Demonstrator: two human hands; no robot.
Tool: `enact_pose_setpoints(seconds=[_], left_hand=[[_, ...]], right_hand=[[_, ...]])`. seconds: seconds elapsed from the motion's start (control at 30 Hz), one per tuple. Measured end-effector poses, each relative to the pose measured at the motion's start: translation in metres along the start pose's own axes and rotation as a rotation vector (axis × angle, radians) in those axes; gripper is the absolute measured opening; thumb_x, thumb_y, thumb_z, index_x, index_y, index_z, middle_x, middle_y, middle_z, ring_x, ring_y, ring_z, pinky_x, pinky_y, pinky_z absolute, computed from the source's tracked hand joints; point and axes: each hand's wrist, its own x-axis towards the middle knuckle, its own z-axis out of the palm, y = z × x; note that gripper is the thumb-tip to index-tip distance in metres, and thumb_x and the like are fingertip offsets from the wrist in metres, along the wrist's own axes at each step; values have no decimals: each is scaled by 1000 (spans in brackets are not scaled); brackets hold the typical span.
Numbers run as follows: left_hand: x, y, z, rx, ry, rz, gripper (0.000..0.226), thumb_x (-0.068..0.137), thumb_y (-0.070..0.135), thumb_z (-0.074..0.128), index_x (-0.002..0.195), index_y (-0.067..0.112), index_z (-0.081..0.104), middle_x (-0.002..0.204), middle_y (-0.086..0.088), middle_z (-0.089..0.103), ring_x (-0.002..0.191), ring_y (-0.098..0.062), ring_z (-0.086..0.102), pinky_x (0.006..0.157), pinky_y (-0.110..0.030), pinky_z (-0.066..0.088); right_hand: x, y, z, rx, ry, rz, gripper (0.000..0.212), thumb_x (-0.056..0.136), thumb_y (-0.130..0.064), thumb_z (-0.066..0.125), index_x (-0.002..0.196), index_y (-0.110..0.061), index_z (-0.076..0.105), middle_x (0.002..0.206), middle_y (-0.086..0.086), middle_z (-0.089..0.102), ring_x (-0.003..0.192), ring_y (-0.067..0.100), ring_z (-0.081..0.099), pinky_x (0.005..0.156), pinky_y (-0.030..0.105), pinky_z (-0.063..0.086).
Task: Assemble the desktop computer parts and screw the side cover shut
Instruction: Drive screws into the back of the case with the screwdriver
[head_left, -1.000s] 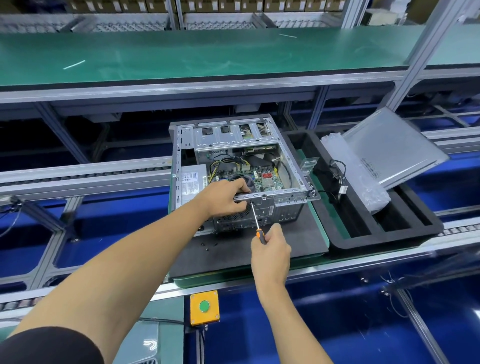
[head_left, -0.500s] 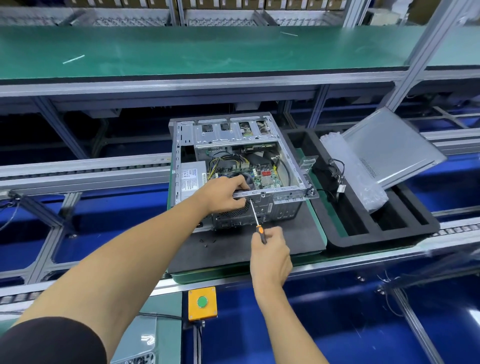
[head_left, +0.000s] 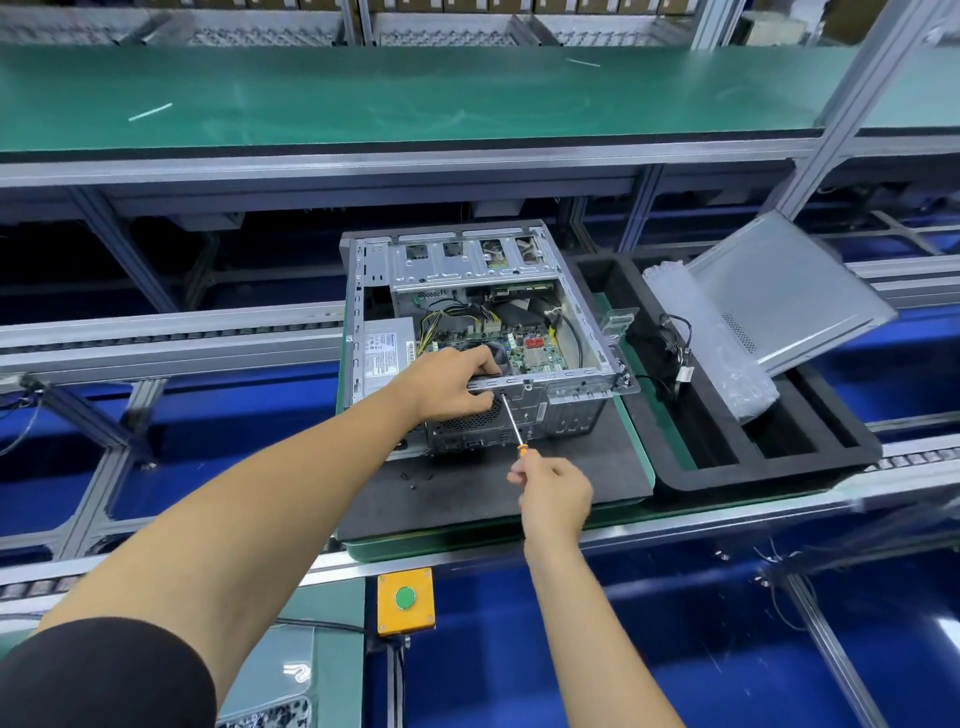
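Observation:
An open desktop computer case lies on a black mat, its motherboard and power supply exposed. My left hand grips the case's near top rail, fingers curled over the edge. My right hand holds an orange-handled screwdriver whose tip meets the rear panel just below that rail. The grey side cover leans tilted in a black foam tray to the right.
A clear plastic bag and black cables lie in the tray. A few small black screws sit on the mat. A yellow box with a green button hangs below the conveyor edge. A green shelf runs overhead.
The view has shifted slightly. My right hand keeps the screwdriver at the same spot on the rear panel; my left hand stays on the rail.

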Motion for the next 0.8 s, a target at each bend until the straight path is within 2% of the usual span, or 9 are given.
enact_pose_setpoints(seconds=[0.13, 0.23, 0.3, 0.4, 0.47, 0.53, 0.63, 0.7, 0.8], left_hand=[[0, 2, 0, -11, -9, -10, 41, 82, 47, 58, 118, 28, 57, 96, 1, 75, 76, -21, 62, 76, -36, 51], [0, 2, 0, -17, -12, -18, 42, 80, 49, 56, 117, 29, 57, 95, 0, 75, 80, -22, 65, 77, -37, 52], [1, 1, 1, -9, -11, -18, 39, 82, 46, 58, 117, 28, 57, 89, -1, 74, 79, -23, 65, 75, -37, 51], [1, 0, 2, -2, -4, -18, 41, 81, 48, 56, 116, 28, 56, 83, 0, 72, 72, -21, 61, 71, -36, 49], [1, 1, 1, -6, -9, -19, 44, 78, 51, 52, 116, 29, 57, 90, 1, 74, 72, -19, 62, 73, -36, 51], [1, 2, 0, -13, -22, -18, 46, 78, 51, 52, 118, 28, 57, 97, -1, 75, 79, -21, 65, 78, -38, 53], [0, 2, -1, -18, -31, -20, 44, 79, 49, 54, 118, 29, 58, 100, 0, 76, 84, -21, 67, 80, -38, 54], [0, 2, -2, -23, -28, -17, 44, 79, 49, 55, 118, 28, 58, 102, 3, 75, 84, -21, 68, 80, -38, 54], [0, 2, -1, -14, -23, -15, 46, 79, 51, 53, 118, 27, 58, 99, 2, 75, 79, -21, 67, 78, -38, 54]], right_hand=[[-7, 9, 6, -586, 210, -530, 27, 88, -25, 63, 93, -25, 36, 68, -5, 57, 60, 26, 56, 51, 34, 35], [-2, 10, 5, -656, 157, -632, 23, 91, -18, 61, 86, -18, 39, 67, -1, 54, 61, 28, 54, 51, 34, 35], [7, 8, 2, -300, 47, -369, 21, 90, -11, 63, 80, -13, 44, 64, 1, 58, 52, 20, 49, 45, 28, 32], [16, -4, -5, 448, -313, 363, 19, 92, -4, 59, 78, -12, 50, 60, 1, 51, 35, 8, 30, 30, 20, 19], [16, -7, -8, 526, -360, 460, 18, 91, -5, 59, 76, -12, 52, 59, -1, 50, 34, 6, 29, 28, 18, 17], [14, -8, -8, 286, -241, 269, 15, 87, -9, 64, 73, -11, 57, 58, -2, 59, 38, 9, 37, 33, 20, 24], [3, -5, -5, -342, 110, -283, 13, 85, -26, 65, 78, -18, 58, 64, -2, 68, 58, 22, 62, 53, 33, 48], [0, 0, -2, -687, 193, -531, 18, 88, -28, 64, 93, -23, 48, 71, -2, 66, 67, 31, 63, 54, 35, 43], [-2, 6, 2, -754, 135, -642, 21, 95, -20, 61, 97, -20, 40, 72, -2, 61, 65, 29, 60, 52, 35, 36]])
